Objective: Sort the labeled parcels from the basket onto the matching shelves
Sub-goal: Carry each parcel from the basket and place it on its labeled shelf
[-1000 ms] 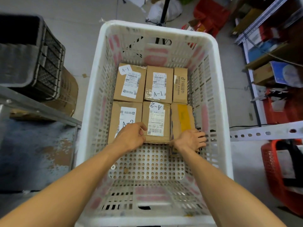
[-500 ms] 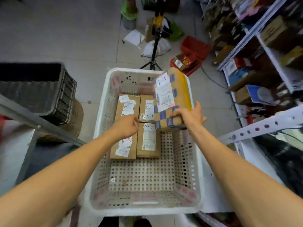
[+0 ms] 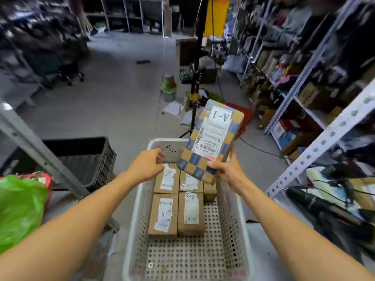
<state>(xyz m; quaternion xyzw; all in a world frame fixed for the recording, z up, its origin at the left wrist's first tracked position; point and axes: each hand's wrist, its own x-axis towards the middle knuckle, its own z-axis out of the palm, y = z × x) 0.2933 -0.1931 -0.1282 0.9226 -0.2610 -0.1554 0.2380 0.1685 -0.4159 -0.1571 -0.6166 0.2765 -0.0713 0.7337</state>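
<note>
The checkered A-1 parcel (image 3: 211, 138) is tilted in the air over the far end of the white basket (image 3: 132, 230), its near end gripped by the right hand (image 3: 227, 171). The left hand (image 3: 147, 166) hovers beside it, loosely curled and holding nothing (brown parcels (image 3: 165, 214) lie below).

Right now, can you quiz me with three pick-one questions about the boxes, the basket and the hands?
1. Where is the checkered parcel? A on a shelf; B in the right hand, above the basket; C on the floor.
2. How many parcels lie in the basket? A two; B five; C nine.
3. What is the left hand doing? A holding nothing; B gripping a bag; C gripping a crate.
Answers: B, fingers wrap its lower end; B, three behind, two in front; A, its fingers hang loosely curled.
</note>
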